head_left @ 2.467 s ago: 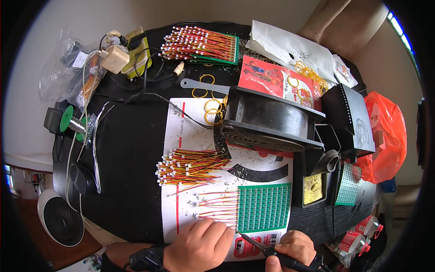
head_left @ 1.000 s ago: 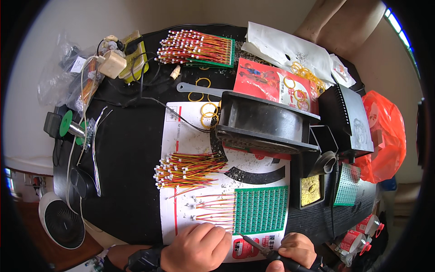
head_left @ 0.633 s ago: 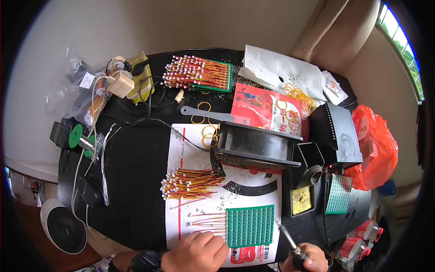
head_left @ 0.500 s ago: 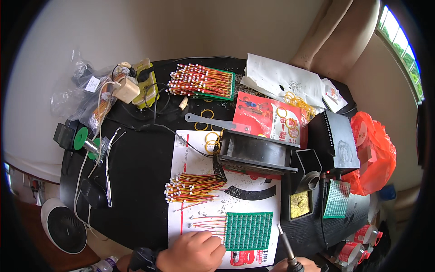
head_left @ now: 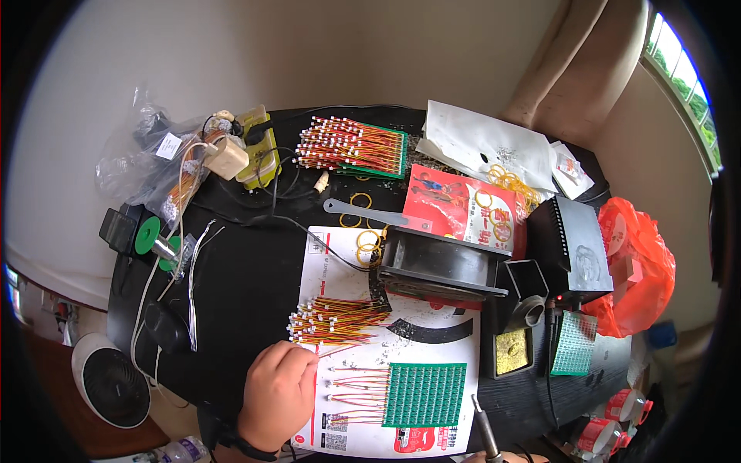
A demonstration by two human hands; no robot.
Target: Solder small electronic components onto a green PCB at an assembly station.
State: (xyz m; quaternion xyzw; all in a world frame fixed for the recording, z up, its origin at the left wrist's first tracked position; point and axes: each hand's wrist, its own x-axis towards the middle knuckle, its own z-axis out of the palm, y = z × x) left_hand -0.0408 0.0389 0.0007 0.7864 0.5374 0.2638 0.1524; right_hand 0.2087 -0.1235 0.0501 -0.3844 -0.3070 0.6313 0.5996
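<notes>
My left hand (head_left: 279, 392) is closed at the left edge of the white sheet, just below a pile of red and yellow wires with white connectors (head_left: 336, 319). Its fingertips are hidden, so what they pinch, if anything, is unclear. To its right lies a green circuit board panel (head_left: 426, 395) with rows of small parts. Several wires with white plugs stick out from the panel's left edge. At the bottom edge my right hand (head_left: 505, 457), mostly cut off, grips a soldering iron (head_left: 485, 430), its tip pointing up just right of the panel.
A black fan (head_left: 440, 258) stands behind the panel, beside the iron holder with yellow sponge (head_left: 511, 351) and a black box (head_left: 570, 247). Another wired board stack (head_left: 355, 145) lies at the back. Solder spools (head_left: 158, 241), cables and a power strip (head_left: 257, 147) are left; a red bag (head_left: 637, 266) is right.
My left hand has moved left and up from the panel's left edge to below the wire pile, uncovering the panel's lower wires. The soldering iron has dropped slightly lower. The whole view has shifted slightly.
</notes>
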